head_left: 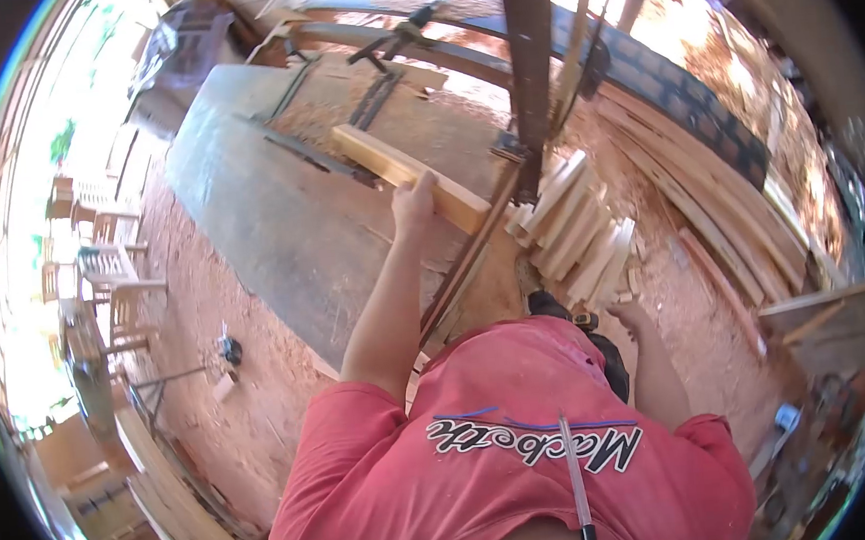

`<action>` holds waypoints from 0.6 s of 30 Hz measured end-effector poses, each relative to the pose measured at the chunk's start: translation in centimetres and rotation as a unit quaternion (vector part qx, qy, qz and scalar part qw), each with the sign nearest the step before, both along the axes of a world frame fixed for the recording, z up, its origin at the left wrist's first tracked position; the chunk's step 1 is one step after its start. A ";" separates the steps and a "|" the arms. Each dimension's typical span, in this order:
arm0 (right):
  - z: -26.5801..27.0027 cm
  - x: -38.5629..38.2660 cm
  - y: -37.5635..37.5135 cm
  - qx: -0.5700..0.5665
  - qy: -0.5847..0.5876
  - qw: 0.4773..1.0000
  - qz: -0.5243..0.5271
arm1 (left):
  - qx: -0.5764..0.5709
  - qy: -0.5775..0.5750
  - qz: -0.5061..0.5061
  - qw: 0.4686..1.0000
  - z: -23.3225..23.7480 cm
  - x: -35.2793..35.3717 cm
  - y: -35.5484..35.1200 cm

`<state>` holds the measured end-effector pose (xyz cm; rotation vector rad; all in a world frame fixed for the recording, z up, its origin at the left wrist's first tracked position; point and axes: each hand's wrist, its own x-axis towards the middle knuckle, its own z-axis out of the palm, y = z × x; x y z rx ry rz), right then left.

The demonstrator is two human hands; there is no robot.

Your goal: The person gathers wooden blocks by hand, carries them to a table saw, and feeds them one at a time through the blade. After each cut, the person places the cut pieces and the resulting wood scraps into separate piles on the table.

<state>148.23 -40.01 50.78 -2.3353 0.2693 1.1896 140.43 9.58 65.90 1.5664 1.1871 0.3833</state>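
Note:
My left hand (414, 203) is closed around a short squared piece of wood (385, 159) above the large grey worktop. One end of the wood points to the far left, and the other lies beside a long dark rail (467, 263). My right hand (631, 318) hangs low at my right side, apart from anything, its fingers loosely apart and nothing seen in them. A heap of short cut wood pieces (575, 222) lies on the ground just beyond it.
Clamps (392, 42) and sawdust are on the worktop (259, 222). A dark upright post (530, 52) rises at its right edge. Long boards (708, 191) lie on the right. Wooden chairs (106, 268) stand at far left; more planks (183, 508) lie at lower left.

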 end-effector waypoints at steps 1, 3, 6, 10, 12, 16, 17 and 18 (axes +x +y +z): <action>-2.3 1.0 0.6 0.047 -0.020 0.997 0.059 | -0.038 -0.030 -0.001 0.999 1.1 -1.1 -0.9; 4.5 2.4 7.4 0.135 -0.122 0.973 0.145 | -0.104 -0.110 0.018 0.988 0.7 -3.0 -2.2; 16.1 0.3 17.9 0.396 -0.091 0.907 0.107 | -0.181 -0.208 0.013 0.961 1.7 -5.2 -5.3; 26.3 -3.1 25.5 0.442 -0.065 0.864 0.231 | -0.091 -0.241 -0.018 0.966 3.5 -6.0 -8.2; 27.6 -3.6 27.3 0.399 -0.138 0.830 0.365 | -0.022 -0.309 0.003 0.951 3.9 -6.5 -8.6; 24.9 -5.7 29.3 0.460 -0.101 0.776 0.419 | 0.229 -0.193 -0.015 0.954 6.5 -10.1 -8.4; 25.1 -6.8 29.2 0.463 -0.132 0.783 0.394 | 0.181 -0.199 -0.012 0.963 6.1 -10.8 -8.1; 24.6 -7.3 29.2 0.459 -0.128 0.777 0.411 | 0.132 -0.205 -0.012 0.970 5.5 -11.4 -7.9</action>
